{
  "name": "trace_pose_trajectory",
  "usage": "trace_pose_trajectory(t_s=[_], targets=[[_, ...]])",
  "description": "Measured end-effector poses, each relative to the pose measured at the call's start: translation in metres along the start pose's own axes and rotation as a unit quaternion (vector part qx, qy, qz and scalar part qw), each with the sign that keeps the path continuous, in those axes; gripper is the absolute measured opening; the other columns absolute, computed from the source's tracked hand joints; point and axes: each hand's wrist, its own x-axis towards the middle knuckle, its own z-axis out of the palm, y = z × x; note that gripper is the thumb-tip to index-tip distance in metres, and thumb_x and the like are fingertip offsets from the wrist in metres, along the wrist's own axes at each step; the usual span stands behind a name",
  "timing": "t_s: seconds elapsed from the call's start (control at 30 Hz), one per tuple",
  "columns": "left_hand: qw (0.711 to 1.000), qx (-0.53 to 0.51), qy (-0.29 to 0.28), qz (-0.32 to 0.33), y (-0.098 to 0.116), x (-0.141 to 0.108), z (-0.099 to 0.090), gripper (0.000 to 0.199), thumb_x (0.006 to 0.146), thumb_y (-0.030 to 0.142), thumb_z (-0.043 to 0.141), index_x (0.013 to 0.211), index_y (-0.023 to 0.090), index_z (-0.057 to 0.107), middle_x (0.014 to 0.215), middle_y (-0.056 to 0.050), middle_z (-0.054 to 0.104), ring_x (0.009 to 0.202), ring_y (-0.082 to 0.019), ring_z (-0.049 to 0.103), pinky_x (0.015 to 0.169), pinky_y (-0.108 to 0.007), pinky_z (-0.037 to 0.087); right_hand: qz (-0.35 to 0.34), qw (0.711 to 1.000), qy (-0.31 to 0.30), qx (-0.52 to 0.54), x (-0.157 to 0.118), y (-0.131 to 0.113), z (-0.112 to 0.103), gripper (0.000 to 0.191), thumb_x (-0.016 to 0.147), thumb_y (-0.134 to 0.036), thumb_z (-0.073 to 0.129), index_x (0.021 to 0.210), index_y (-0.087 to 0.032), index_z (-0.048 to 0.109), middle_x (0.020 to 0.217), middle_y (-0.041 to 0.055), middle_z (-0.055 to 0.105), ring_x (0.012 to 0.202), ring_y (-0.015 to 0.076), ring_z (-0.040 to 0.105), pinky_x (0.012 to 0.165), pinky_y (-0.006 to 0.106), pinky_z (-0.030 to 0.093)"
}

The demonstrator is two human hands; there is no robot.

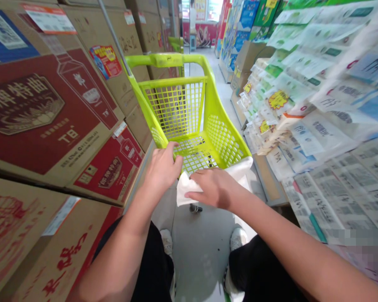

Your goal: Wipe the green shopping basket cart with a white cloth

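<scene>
Our bare forearms (pixel 122 239) are reaching forward. Big cardboard boxes (pixel 44 105) are standing at our left, plastic packs (pixel 318 121) at our right. Between them is standing the green cart (pixel 227 130). Our right hand (pixel 216 186) is holding a white cloth (pixel 184 191) at its near edge; our left hand (pixel 164 167) is curling beside, grip we cannot tell.

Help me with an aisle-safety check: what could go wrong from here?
The shopping cart might roll into the stacked cartons, as it stands close beside them. The white cloth in the right hand could snag on the basket's lattice. The left hand, at the basket's edge, might catch a finger.
</scene>
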Motion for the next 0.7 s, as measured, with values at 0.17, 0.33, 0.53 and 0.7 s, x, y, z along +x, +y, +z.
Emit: trace_pose_trajectory(t_s=[0.17, 0.33, 0.53, 0.7], targets=[[0.998, -0.030, 0.030, -0.040, -0.019, 0.018, 0.000, 0.051, 0.095, 0.031, 0.047, 0.144, 0.026, 0.059, 0.118, -0.015, 0.064, 0.122, -0.037, 0.061, 0.110, -0.056, 0.047, 0.039, 0.995, -0.029, -0.090, -0.003, 0.033, -0.006, 0.035, 0.107, -0.048, 0.052, 0.111, -0.019, 0.070, 0.107, 0.0110, 0.079, 0.098, 0.0272, 0.075, 0.077, 0.032, 0.043], [0.982, -0.168, 0.065, -0.057, -0.019, 0.029, 0.021, 0.039, 0.085, 0.011, 0.047, 0.120, 0.024, 0.058, 0.113, -0.012, 0.057, 0.128, -0.031, 0.053, 0.115, -0.048, 0.043, 0.024, 0.992, 0.000, -0.127, 0.008, 0.036, 0.002, 0.039, 0.109, -0.049, 0.046, 0.115, -0.016, 0.067, 0.107, 0.0132, 0.079, 0.095, 0.0269, 0.074, 0.077, 0.032, 0.042], [0.963, -0.254, 0.071, -0.047, -0.005, 0.025, 0.038, 0.029, 0.084, 0.005, 0.046, 0.102, 0.027, 0.052, 0.100, -0.005, 0.052, 0.118, -0.028, 0.050, 0.108, -0.046, 0.044, 0.006, 0.993, 0.047, -0.104, 0.029, 0.005, 0.019, 0.034, 0.109, -0.043, 0.046, 0.114, -0.017, 0.067, 0.107, 0.0109, 0.079, 0.096, 0.0252, 0.073, 0.079, 0.034, 0.044], [0.945, -0.316, 0.079, -0.040, -0.012, 0.032, 0.043, 0.033, 0.076, 0.004, 0.055, 0.101, 0.025, 0.059, 0.103, -0.004, 0.059, 0.106, -0.024, 0.056, 0.104, -0.043, 0.047, 0.035, 0.995, 0.020, -0.088, 0.025, 0.000, 0.011, 0.034, 0.109, -0.046, 0.046, 0.118, -0.022, 0.069, 0.105, 0.0091, 0.080, 0.090, 0.0246, 0.075, 0.073, 0.031, 0.043]])
